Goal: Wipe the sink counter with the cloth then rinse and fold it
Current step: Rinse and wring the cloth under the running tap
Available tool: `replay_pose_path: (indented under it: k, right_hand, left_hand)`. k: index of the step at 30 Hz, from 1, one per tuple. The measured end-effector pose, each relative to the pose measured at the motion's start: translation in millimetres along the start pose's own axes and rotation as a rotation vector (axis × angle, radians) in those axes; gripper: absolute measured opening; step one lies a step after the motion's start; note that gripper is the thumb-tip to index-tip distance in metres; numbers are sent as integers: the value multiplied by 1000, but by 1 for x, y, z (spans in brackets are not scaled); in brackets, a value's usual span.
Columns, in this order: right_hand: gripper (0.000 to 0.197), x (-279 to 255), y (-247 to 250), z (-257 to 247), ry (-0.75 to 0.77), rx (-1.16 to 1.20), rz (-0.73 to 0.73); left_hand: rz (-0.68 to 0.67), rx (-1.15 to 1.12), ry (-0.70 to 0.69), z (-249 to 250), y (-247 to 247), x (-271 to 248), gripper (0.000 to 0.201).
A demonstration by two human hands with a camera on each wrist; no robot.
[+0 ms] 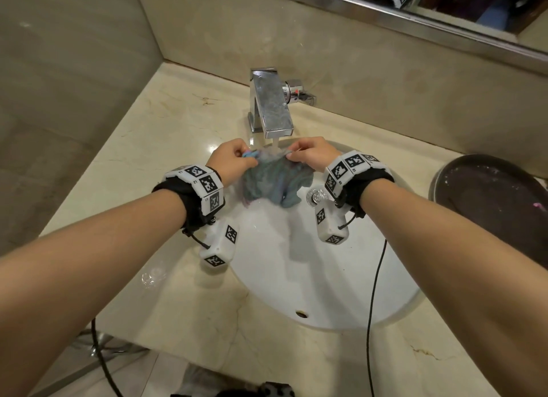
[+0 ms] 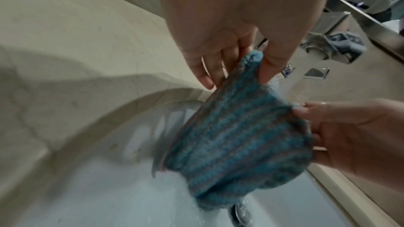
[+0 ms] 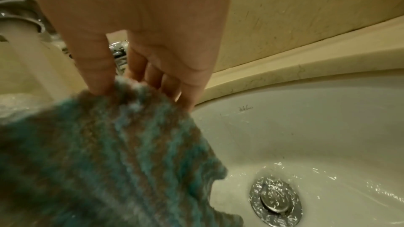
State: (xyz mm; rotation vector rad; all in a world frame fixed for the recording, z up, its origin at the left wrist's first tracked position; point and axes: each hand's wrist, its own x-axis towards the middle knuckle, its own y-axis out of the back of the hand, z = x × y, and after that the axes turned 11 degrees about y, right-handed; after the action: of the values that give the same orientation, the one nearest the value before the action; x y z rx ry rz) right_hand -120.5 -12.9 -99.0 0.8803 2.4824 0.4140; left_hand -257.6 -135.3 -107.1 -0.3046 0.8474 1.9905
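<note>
A blue-and-grey knitted cloth (image 1: 271,178) hangs over the white sink basin (image 1: 311,278), stretched between both hands under water running from the chrome faucet (image 1: 271,105). My left hand (image 1: 232,156) pinches the cloth's upper left corner. My right hand (image 1: 311,153) pinches the upper right corner. In the left wrist view the left hand (image 2: 247,68) holds the cloth (image 2: 236,144) between thumb and fingers, and the right hand (image 2: 341,132) grips its far edge. In the right wrist view the right hand (image 3: 122,84) pinches the wet cloth (image 3: 113,161) above the drain (image 3: 275,198).
Beige marble counter (image 1: 142,135) surrounds the basin, with a small puddle (image 1: 152,276) at the front left. A dark round pan (image 1: 492,195) stands on the counter to the right. A black cable (image 1: 373,292) trails from the right wrist across the basin. A mirror (image 1: 444,5) runs along the back wall.
</note>
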Motion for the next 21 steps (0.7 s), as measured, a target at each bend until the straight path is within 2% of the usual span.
replay_pose_path:
  k: [1, 4, 6, 8, 14, 17, 21]
  right_hand:
    - [7, -1, 1, -1, -4, 2, 42]
    - [24, 2, 11, -4, 16, -4, 319]
    - [40, 3, 19, -10, 96, -41, 373]
    - [45, 6, 22, -16, 172, -53, 342]
    - [40, 7, 24, -20, 207, -97, 330]
    - [47, -3, 31, -20, 228, -153, 211]
    - [69, -18, 33, -22, 195, -328, 14]
  left_hand:
    - [-5, -25, -11, 3, 0, -2, 32]
    - [-50, -42, -36, 11, -1, -6, 32]
    - [-80, -13, -39, 13, -4, -8, 31]
    - [-92, -5, -36, 12, -5, -10, 30]
    - [-101, 4, -23, 16, -2, -14, 28]
    - [-122, 24, -19, 20, -2, -20, 28]
    - [-168, 36, -53, 32, 0, -31, 26]
